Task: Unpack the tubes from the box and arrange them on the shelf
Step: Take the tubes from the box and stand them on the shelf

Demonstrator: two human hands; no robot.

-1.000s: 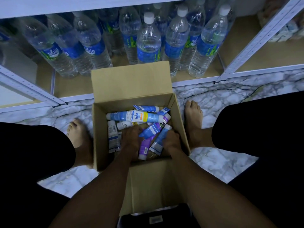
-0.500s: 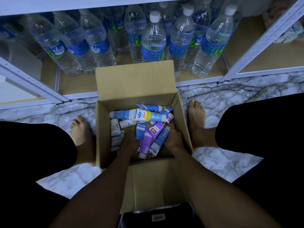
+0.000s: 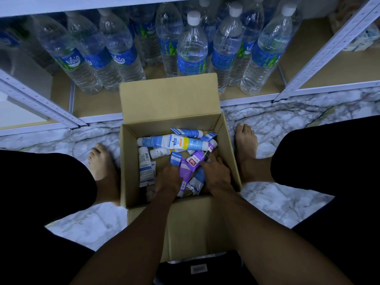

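An open cardboard box (image 3: 170,95) stands on the floor between my feet, holding several blue, white and purple tubes. Both hands are down inside it. My left hand (image 3: 169,177) grips a small blue tube (image 3: 175,158) at the box's middle. My right hand (image 3: 216,171) closes around a purple tube (image 3: 193,163) and a blue tube (image 3: 198,179) lying beside it. A long blue and white tube (image 3: 164,140) lies across the back of the box. A white tube (image 3: 145,165) lies along the left wall.
The bottom shelf (image 3: 98,105) of a metal rack runs just behind the box, crowded with several large water bottles (image 3: 192,48). My bare feet (image 3: 101,161) flank the box on a marbled floor (image 3: 277,120). A bare stretch of shelf board (image 3: 333,68) lies at the right.
Both hands have gathered the tubes closer together and lifted them slightly; the purple tube now lies turned with its label up. The small blue tube has shifted towards my left hand.
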